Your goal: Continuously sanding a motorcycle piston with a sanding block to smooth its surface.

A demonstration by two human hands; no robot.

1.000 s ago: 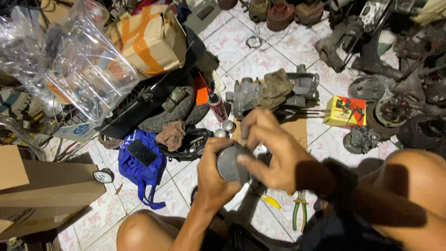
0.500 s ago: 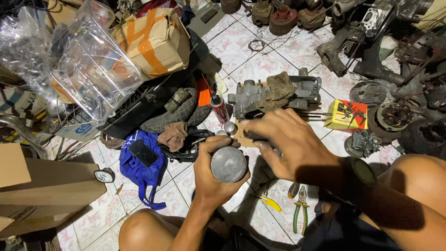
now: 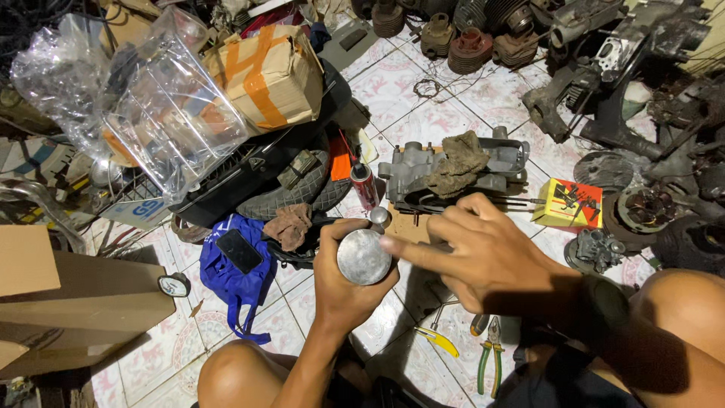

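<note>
Left hand (image 3: 349,281) is wrapped round a grey metal piston (image 3: 363,257), crown facing up toward the camera, fingers curled on its side wall, held above the tiled floor (image 3: 393,113) betw. the person's knees. Right hand (image 3: 483,253) is loose, not gripping anything: fingers spread, index fingertip (image 3: 387,244) touching the piston's top at its right edge.

Just behind the piston, on the floor: a small round metal cap (image 3: 380,217) and a red spray can (image 3: 364,185) lying tilted. Further back sits a grey engine casing (image 3: 453,170) w/ a dirty brown rag (image 3: 457,162) draped over it. Right of that, a yellow box (image 3: 568,203), and near it a small carburettor-like part (image 3: 594,250) (hard to tell exactly).

Left of the piston: a blue bag (image 3: 230,276) w/ a black phone (image 3: 239,251) on top, a brown rag (image 3: 289,224) just beside it, and a black seat (image 3: 294,185). Behind those, a cardboard box (image 3: 268,75) w/ orange tape and a clear plastic container (image 3: 170,113).

Below the right hand, green-handled pliers (image 3: 489,355) and a yellow-handled tool (image 3: 436,341) lie on the tiles. A brown carton (image 3: 68,302) stands at the left edge. Engine cylinders (image 3: 468,45) line the far side.
</note>
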